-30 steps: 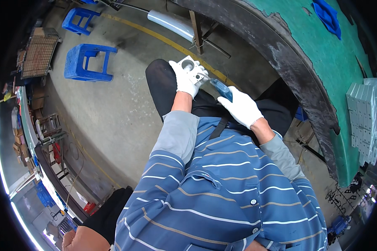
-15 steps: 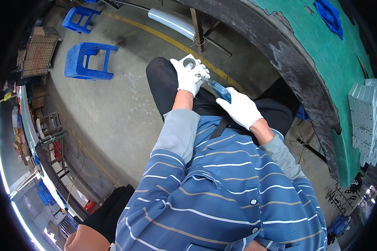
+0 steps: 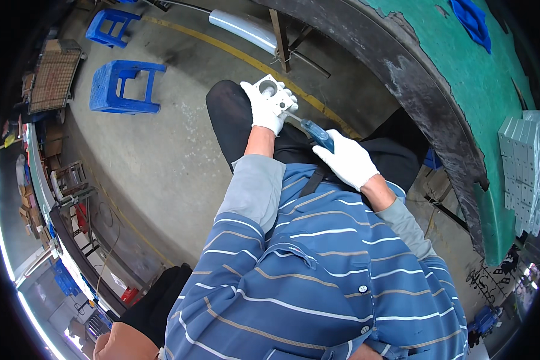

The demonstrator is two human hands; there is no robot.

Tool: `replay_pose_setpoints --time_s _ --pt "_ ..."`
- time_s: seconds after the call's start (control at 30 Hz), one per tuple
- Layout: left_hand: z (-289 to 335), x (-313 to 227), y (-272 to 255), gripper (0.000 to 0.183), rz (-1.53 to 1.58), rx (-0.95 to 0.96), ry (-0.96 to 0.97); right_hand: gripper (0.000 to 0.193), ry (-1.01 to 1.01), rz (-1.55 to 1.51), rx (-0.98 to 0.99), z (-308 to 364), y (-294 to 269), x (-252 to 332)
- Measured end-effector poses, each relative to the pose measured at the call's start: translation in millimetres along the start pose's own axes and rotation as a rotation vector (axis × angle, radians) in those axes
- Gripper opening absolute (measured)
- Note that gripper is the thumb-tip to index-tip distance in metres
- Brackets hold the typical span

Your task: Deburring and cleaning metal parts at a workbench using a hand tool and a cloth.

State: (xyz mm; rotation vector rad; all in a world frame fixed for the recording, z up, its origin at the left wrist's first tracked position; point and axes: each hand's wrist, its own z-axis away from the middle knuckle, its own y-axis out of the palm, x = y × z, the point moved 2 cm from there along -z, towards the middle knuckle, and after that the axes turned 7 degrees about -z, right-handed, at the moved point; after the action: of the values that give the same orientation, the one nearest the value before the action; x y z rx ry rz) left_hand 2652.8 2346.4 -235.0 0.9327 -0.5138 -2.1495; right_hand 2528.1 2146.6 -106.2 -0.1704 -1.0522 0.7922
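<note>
In my white-gloved left hand (image 3: 263,115) is a pale metal block (image 3: 276,99), held up above my lap near my left knee. It has one large round hole and a smaller hole beside it. My right hand (image 3: 349,161), gloved as well, is closed around the handle of a blue-handled tool with a thin metal shaft (image 3: 318,135). The shaft points up and left at the block's near edge, close to the small hole. Whether its tip touches the metal is too small to tell.
A green-topped workbench (image 3: 426,66) with a worn dark edge curves along the right, carrying stacked grey metal parts (image 3: 520,174) and a blue cloth (image 3: 471,24). Blue plastic stools (image 3: 105,90) stand on the floor at left. A wrapped roll (image 3: 243,31) lies ahead. Another person's dark sleeve (image 3: 156,300) shows lower left.
The tool has drawn back slightly from the block, and more of its shaft shows. The block is turned a little in my left hand, so its small hole shows more plainly.
</note>
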Motion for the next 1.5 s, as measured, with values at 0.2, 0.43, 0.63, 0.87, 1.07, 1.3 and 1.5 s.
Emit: replay_pose_setpoints --time_s 0.2,0.43,0.63,0.87,1.07,1.3,1.5 --pt "-0.7 0.7 -3.1 0.099 -0.046 -0.022 0.017 0.054 0.013 0.03 -0.017 1.3 0.4 -2.5" --pt "5.2 0.9 1.9 0.097 -0.088 -0.059 0.047 0.057 -0.003 -0.019 -0.051 1.8 -8.5 -5.9" --pt "15.0 -2.6 9.0 0.093 -0.107 -0.065 0.057 0.055 0.027 -0.031 -0.049 -1.1 -5.0 -8.4" --pt "14.7 -2.5 6.3 0.091 -0.134 -0.039 0.024 0.054 0.001 -0.065 -0.101 -15.1 -10.9 0.6" --pt "15.8 -3.6 5.2 0.091 -0.117 -0.001 -0.001 0.056 -0.038 -0.067 -0.103 -29.5 -14.5 6.2" --pt "11.0 -2.0 3.9 0.09 -0.127 -0.026 -0.007 0.056 -0.033 -0.062 -0.094 -30.7 -13.0 8.2" --pt "12.3 -2.5 2.5 0.088 -0.142 -0.006 -0.022 0.054 -0.034 -0.064 -0.093 -34.5 -15.8 12.5"
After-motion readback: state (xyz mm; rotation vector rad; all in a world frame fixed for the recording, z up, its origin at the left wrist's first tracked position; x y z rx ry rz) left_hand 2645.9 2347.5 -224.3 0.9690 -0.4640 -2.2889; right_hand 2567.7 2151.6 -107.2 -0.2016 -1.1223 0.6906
